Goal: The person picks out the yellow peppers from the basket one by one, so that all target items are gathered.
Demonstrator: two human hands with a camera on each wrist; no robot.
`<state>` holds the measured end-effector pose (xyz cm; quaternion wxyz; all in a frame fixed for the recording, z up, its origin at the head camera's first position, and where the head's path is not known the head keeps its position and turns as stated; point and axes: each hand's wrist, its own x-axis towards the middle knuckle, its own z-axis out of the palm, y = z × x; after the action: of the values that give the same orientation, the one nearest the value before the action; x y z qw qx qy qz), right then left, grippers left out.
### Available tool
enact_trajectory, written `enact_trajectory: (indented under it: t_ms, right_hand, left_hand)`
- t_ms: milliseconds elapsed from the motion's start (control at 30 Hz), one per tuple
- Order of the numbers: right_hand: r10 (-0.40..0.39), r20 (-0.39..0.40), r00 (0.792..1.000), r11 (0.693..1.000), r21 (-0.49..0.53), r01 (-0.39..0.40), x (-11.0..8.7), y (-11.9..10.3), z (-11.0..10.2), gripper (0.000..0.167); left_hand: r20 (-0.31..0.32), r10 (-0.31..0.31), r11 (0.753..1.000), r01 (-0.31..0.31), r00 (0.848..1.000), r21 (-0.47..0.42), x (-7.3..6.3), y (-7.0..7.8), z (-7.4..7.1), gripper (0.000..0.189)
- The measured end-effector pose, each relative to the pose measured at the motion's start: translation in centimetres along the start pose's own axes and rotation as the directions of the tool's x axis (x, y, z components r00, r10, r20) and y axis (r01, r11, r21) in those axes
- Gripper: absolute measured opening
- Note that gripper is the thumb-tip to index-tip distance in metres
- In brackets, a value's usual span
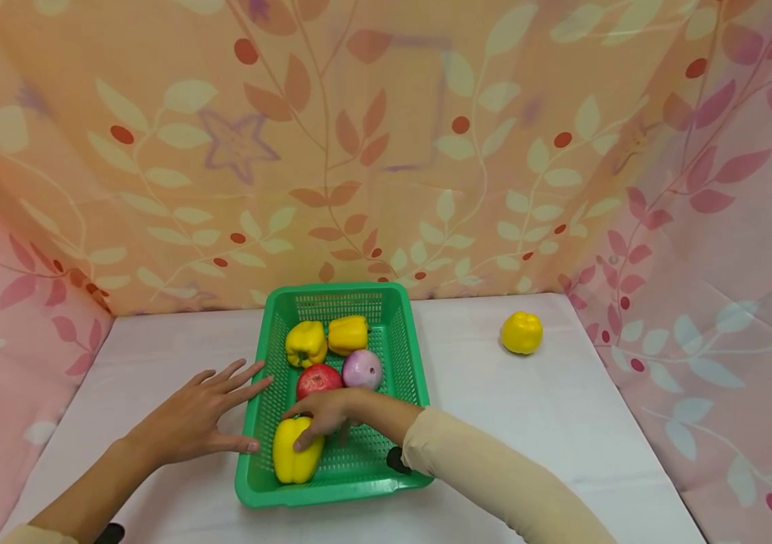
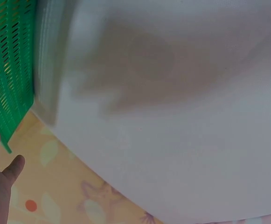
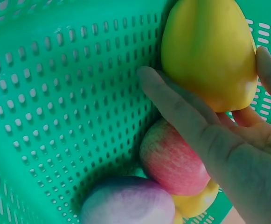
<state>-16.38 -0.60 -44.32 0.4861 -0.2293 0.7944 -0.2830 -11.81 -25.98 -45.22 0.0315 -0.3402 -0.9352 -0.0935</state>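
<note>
In the head view my right hand (image 1: 330, 414) reaches into a green plastic basket (image 1: 338, 495). It holds a yellow bell pepper (image 1: 294, 459) at the near left of the basket. The right wrist view shows the thumb on one side of this pepper and the fingers on the other. My left hand (image 1: 199, 419) has its fingers spread beside the basket's left rim and holds nothing. Behind the right hand lie a red round fruit (image 1: 319, 378) and a purple onion (image 1: 362, 370). Two more yellow bell peppers, one on the left (image 1: 306, 344) and one on the right (image 1: 348, 335), lie at the basket's far end.
Another yellow bell pepper (image 1: 522, 332) stands alone on the white tabletop (image 1: 495, 423), right of the basket. Patterned cloth (image 1: 386, 151) hangs behind the table and along both sides. The basket stands near the middle of the table.
</note>
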Motion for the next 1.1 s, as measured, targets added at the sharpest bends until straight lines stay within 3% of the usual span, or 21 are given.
enact_trajectory:
  t_ms: [367, 633, 933, 1100]
  right_hand:
    - [-0.007, 0.059, 0.998, 0.999, 0.052, 0.004, -1.9, 0.2, -1.6, 0.057]
    - [-0.036, 0.046, 0.998, 0.996, 0.085, 0.032, -4.0, -0.2, -3.1, 0.056]
    - [-0.172, 0.003, 0.985, 0.980, 0.102, 0.171, -7.5, 0.9, -5.7, 0.056]
    - [-0.191, -0.046, 0.980, 0.970, 0.146, 0.196, -9.9, 2.3, -7.9, 0.059]
  left_hand:
    - [0.010, -0.010, 1.000, 0.011, 1.000, -0.011, 0.1, 0.1, 0.0, 0.093]
    - [0.020, -0.027, 0.999, 0.027, 0.999, -0.020, 0.1, 0.0, 0.1, 0.093]
    - [0.024, -0.031, 0.999, 0.032, 0.999, -0.028, 0.0, 0.2, -0.1, 0.093]
    - [0.025, -0.034, 0.999, 0.034, 0.999, -0.027, 0.1, 0.1, -0.1, 0.094]
